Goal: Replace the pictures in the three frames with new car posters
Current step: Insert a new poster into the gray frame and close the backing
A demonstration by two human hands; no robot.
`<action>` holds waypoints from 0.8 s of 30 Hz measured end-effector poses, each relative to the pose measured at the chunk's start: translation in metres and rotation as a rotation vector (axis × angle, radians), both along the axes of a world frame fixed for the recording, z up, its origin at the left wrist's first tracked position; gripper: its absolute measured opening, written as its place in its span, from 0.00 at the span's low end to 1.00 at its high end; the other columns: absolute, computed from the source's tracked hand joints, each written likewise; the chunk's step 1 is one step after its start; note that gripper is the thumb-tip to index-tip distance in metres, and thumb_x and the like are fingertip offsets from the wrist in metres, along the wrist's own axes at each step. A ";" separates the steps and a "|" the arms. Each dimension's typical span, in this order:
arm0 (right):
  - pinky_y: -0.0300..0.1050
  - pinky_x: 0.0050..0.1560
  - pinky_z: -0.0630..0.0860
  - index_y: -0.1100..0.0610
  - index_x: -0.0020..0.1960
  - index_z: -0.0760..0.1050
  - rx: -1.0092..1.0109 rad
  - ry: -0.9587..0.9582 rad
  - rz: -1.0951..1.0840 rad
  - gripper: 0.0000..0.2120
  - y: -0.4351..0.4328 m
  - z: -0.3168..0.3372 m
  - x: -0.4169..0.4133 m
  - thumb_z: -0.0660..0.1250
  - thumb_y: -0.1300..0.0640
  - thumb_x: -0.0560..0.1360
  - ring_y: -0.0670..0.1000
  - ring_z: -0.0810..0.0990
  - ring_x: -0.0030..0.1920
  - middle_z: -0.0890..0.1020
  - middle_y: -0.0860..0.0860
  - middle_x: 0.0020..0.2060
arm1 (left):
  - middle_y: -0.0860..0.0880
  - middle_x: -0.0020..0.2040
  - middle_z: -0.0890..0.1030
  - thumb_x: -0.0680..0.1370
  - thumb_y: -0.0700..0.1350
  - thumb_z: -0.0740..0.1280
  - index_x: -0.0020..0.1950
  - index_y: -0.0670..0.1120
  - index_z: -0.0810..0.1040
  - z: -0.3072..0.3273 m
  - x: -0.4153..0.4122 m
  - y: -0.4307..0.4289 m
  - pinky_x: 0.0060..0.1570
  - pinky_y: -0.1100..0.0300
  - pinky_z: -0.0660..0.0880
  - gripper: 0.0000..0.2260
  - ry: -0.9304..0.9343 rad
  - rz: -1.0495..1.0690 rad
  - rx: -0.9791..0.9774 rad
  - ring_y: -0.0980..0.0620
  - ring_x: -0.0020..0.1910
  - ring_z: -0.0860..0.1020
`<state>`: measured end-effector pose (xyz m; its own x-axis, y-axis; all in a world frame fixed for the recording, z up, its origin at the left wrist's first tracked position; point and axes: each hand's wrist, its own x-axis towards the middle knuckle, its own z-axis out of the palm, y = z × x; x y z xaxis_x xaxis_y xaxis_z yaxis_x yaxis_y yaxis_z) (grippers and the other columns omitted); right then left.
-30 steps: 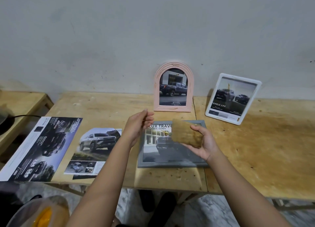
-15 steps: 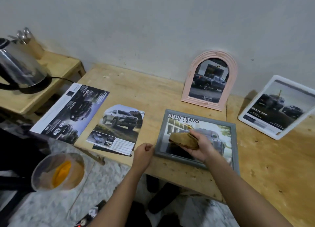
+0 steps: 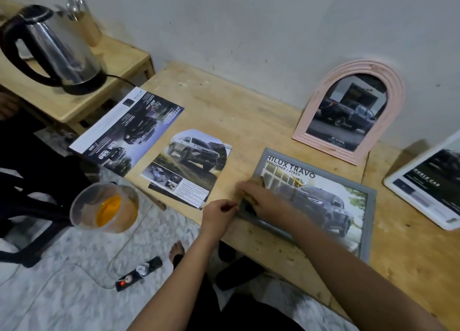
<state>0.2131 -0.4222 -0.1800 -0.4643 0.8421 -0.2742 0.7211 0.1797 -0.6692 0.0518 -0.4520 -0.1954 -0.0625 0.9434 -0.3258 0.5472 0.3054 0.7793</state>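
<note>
The wooden table (image 3: 249, 111) carries everything, and the grey frame (image 3: 371, 221) is my landmark: it lies flat and face up near the front edge, its long axis running along that edge and the headline side of its picture turned toward the wall. Left of it lie the dark poster (image 3: 129, 134) and, nearer, the cut-out poster (image 3: 194, 161) of an off-road car. Behind it the pink arched frame (image 3: 395, 91) leans on the wall, and to its right the white frame (image 3: 418, 207) is propped up. My right hand (image 3: 263, 198) rests on the frame's left end, fingers folded over a brown pad (image 3: 260, 180). My left hand (image 3: 217, 215) sits curled just beside the near-left corner; I cannot tell whether it pinches anything. I judge the frame to be stiff and light, its glossy front slippery and perhaps breakable, so I would hold it by the two short rims and turn it over gently, keeping my fingers off the front
</note>
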 end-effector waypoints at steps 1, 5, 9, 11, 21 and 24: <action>0.43 0.74 0.54 0.53 0.75 0.58 -0.011 -0.060 0.062 0.25 -0.002 -0.009 0.003 0.56 0.62 0.79 0.50 0.55 0.75 0.59 0.51 0.75 | 0.47 0.45 0.84 0.74 0.41 0.70 0.48 0.42 0.84 0.001 -0.001 -0.001 0.36 0.79 0.66 0.06 -0.010 0.003 -0.010 0.56 0.42 0.76; 0.45 0.76 0.40 0.55 0.77 0.51 0.030 -0.112 0.212 0.30 -0.005 -0.024 0.009 0.51 0.47 0.77 0.43 0.41 0.75 0.49 0.49 0.76 | 0.47 0.47 0.84 0.73 0.40 0.70 0.50 0.41 0.84 0.003 -0.003 0.001 0.37 0.80 0.67 0.07 -0.041 -0.011 -0.050 0.57 0.43 0.77; 0.40 0.73 0.38 0.60 0.75 0.56 0.143 -0.127 0.184 0.30 -0.006 -0.024 0.001 0.43 0.42 0.81 0.46 0.43 0.73 0.53 0.55 0.76 | 0.44 0.48 0.84 0.72 0.39 0.71 0.50 0.41 0.84 0.005 -0.006 0.008 0.37 0.79 0.67 0.07 -0.054 -0.035 -0.105 0.59 0.40 0.77; 0.54 0.72 0.51 0.65 0.69 0.66 0.149 -0.136 0.198 0.35 -0.006 -0.028 -0.003 0.39 0.40 0.80 0.59 0.55 0.72 0.64 0.62 0.71 | 0.44 0.47 0.84 0.72 0.39 0.72 0.49 0.41 0.84 0.005 -0.006 0.010 0.36 0.79 0.67 0.07 -0.054 -0.040 -0.119 0.64 0.37 0.74; 0.39 0.71 0.35 0.62 0.75 0.53 0.235 -0.252 -0.014 0.27 0.023 -0.033 -0.005 0.42 0.51 0.80 0.54 0.46 0.76 0.51 0.58 0.76 | 0.47 0.44 0.82 0.72 0.37 0.71 0.48 0.39 0.84 0.008 -0.005 0.016 0.34 0.80 0.68 0.06 -0.069 -0.020 -0.182 0.64 0.37 0.74; 0.41 0.72 0.36 0.63 0.75 0.52 0.218 -0.272 -0.046 0.23 0.039 -0.034 -0.003 0.47 0.56 0.83 0.54 0.45 0.76 0.49 0.59 0.76 | 0.49 0.41 0.80 0.71 0.37 0.72 0.48 0.38 0.83 0.009 -0.005 0.018 0.33 0.80 0.68 0.07 -0.086 -0.015 -0.203 0.64 0.35 0.74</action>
<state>0.2098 -0.3836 -0.2144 -0.3590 0.9130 -0.1936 0.8784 0.2604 -0.4007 0.0464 -0.4344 -0.1860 -0.0126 0.8587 -0.5123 0.4875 0.4525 0.7467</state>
